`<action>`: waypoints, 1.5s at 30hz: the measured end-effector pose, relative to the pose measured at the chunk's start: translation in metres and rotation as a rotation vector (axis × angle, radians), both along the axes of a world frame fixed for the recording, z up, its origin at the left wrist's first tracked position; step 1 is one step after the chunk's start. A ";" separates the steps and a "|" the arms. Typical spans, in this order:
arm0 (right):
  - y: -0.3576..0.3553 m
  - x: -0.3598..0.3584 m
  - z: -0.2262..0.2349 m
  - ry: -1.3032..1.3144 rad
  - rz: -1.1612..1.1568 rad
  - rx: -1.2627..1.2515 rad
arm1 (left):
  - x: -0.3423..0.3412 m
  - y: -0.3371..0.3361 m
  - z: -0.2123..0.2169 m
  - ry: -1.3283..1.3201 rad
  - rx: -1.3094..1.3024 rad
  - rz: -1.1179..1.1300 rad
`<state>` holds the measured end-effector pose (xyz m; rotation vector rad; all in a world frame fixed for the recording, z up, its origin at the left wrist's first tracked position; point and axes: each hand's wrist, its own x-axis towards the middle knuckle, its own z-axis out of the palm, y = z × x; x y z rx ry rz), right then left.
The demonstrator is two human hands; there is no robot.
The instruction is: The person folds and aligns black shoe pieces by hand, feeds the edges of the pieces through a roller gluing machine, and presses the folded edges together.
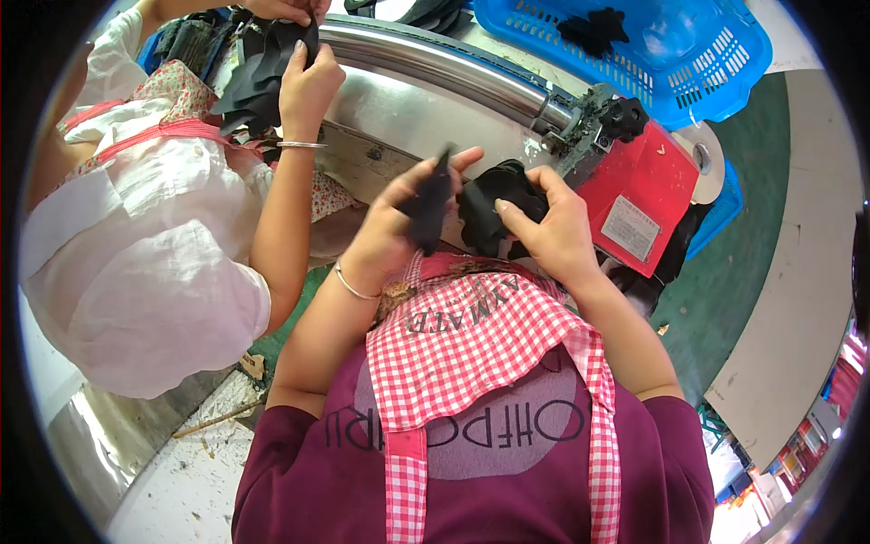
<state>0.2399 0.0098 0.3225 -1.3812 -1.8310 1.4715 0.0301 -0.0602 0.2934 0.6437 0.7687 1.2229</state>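
My left hand [385, 222] has a pointed black flat piece [430, 207] against its fingers, slightly smeared by motion; its index finger sticks out past it. Just to the right, my right hand [555, 227] grips a bundle of thin black flat pieces [494, 204] with wavy edges, thumb on top. The two hands are a short way apart, above my lap and the checked apron [462, 335]. Whether the pieces are rubber or fabric I cannot tell.
A machine with a long metal roller [435, 68] and a red end housing [639, 195] stands ahead. Behind it is a blue basket [725, 91] with black pieces [594, 34]. At left, a co-worker's hand [308, 86] holds more black pieces [254, 82].
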 end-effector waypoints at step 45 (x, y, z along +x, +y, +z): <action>-0.030 0.021 -0.126 0.562 -0.554 -0.972 | 0.029 -0.036 -0.021 0.362 -0.050 -0.376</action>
